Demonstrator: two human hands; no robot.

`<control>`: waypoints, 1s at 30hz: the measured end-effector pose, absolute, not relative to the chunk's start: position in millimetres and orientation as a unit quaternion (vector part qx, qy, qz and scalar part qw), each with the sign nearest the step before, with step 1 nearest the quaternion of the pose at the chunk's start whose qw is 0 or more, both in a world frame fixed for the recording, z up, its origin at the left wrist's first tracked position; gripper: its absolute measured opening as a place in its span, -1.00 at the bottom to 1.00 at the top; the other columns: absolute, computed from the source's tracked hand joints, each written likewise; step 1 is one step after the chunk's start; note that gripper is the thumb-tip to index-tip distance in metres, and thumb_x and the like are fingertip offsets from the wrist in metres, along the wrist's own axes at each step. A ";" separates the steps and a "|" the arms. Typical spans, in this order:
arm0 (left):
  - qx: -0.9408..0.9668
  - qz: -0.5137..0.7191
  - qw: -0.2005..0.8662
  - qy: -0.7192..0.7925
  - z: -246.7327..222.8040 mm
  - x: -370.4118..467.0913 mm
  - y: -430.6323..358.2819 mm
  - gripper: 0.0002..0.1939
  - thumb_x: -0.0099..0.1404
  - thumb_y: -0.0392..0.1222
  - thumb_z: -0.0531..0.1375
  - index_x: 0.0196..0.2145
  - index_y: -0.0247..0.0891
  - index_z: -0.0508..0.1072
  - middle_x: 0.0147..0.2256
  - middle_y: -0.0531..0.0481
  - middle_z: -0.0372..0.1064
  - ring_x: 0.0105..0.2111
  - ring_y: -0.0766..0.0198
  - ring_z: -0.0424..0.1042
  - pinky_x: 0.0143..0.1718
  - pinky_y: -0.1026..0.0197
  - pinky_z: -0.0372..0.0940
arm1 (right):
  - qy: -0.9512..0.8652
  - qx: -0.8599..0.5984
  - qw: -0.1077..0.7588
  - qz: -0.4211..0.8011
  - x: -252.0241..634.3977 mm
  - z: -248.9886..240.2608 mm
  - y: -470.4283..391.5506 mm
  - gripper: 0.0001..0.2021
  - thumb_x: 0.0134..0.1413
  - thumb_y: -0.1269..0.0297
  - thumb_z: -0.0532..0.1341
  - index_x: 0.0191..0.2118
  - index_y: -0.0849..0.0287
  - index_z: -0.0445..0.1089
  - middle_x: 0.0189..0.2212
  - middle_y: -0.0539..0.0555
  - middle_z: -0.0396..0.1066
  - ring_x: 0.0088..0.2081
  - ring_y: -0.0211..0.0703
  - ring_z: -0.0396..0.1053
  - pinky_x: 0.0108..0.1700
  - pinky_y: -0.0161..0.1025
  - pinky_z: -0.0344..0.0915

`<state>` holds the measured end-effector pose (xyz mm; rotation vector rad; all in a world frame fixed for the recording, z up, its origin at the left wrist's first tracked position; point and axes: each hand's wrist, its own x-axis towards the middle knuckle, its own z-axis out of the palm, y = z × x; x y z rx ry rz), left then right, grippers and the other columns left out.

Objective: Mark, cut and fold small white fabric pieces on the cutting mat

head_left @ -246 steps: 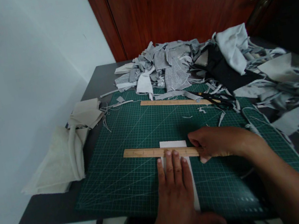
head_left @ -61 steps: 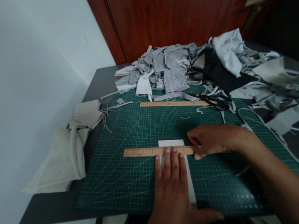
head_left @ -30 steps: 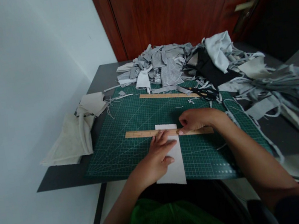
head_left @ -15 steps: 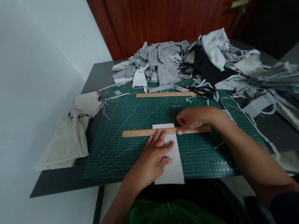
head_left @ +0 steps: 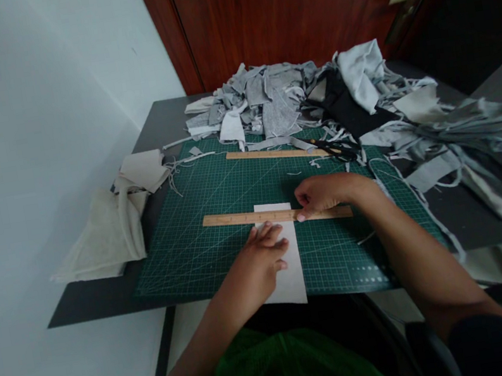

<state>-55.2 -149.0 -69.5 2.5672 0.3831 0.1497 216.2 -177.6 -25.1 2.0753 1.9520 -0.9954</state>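
On the green mat (head_left: 333, 251), a ruler (head_left: 241, 218) crosses a white strip (head_left: 292, 277).
Ruler laid, strip seemingly whole (no cut shows); left hand (head_left: 260, 260) loosely spread on it, right hand (head_left: 322, 194) curled at the ruler, grip unclear.

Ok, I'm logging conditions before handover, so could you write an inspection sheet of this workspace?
Surface: green cutting mat on a dark table.
Work items: white strip reaching the mat's near edge; near ruler across it.
Clutter: grey scraps heaped at the far side; cream cloth at left; far ruler, black scissors at its right end.
Hands: left hand, fingers spread on the strip; right hand curled at the near ruler, anything inside it hidden.
Cables: nothing seen for certain; too dark under the table.
Surroundings: white wall at left, reddish door behind.
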 end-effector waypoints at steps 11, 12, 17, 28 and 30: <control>0.942 0.050 0.298 0.147 -72.5 -56.5 -147.7 -0.60 0.37 -0.37 0.22 0.15 -0.20 0.49 0.37 -0.17 0.18 0.41 0.04 0.07 0.44 -0.26 -0.10 | 0.650 0.677 0.037 -0.343 220.9 -27.5 -177.0 -0.58 -0.05 -0.15 0.36 -0.38 0.15 0.40 -0.47 -0.01 0.38 -0.46 -0.21 0.22 -0.46 -0.26 -0.02; 0.942 0.050 0.298 0.148 -72.4 -57.0 -147.9 -0.59 0.37 -0.37 0.22 0.15 -0.20 0.49 0.37 -0.17 0.17 0.42 0.04 0.06 0.44 -0.27 -0.11 | 0.648 0.678 0.036 -0.344 220.7 -27.1 -177.1 -0.58 -0.05 -0.15 0.36 -0.37 0.15 0.41 -0.47 -0.02 0.38 -0.46 -0.22 0.22 -0.46 -0.26 -0.02; 0.942 0.059 0.295 0.148 -76.5 -58.9 -149.2 -0.56 0.38 -0.41 0.20 0.17 -0.17 0.46 0.37 -0.15 0.16 0.43 0.07 0.03 0.43 -0.28 -0.11 | 0.644 0.684 0.042 -0.341 218.2 -24.0 -177.4 -0.61 -0.05 -0.10 0.38 -0.36 0.16 0.42 -0.47 -0.02 0.38 -0.45 -0.22 0.23 -0.46 -0.28 -0.03; 0.947 0.065 0.281 0.142 -77.3 -58.0 -149.7 -0.55 0.37 -0.43 0.18 0.18 -0.18 0.46 0.37 -0.14 0.18 0.43 0.05 0.04 0.43 -0.27 -0.08 | 0.652 0.675 0.031 -0.344 219.6 -27.2 -176.4 -0.62 -0.05 -0.09 0.37 -0.38 0.16 0.41 -0.48 -0.02 0.37 -0.44 -0.20 0.23 -0.45 -0.27 -0.01; 0.953 0.066 0.258 0.142 -71.9 -57.8 -152.2 -0.55 0.35 -0.44 0.19 0.16 -0.19 0.47 0.35 -0.14 0.21 0.42 0.03 0.06 0.42 -0.26 -0.02 | 0.652 0.675 0.036 -0.344 218.8 -25.8 -176.3 -0.62 -0.05 -0.09 0.37 -0.38 0.16 0.43 -0.47 -0.01 0.38 -0.44 -0.20 0.24 -0.44 -0.27 -0.01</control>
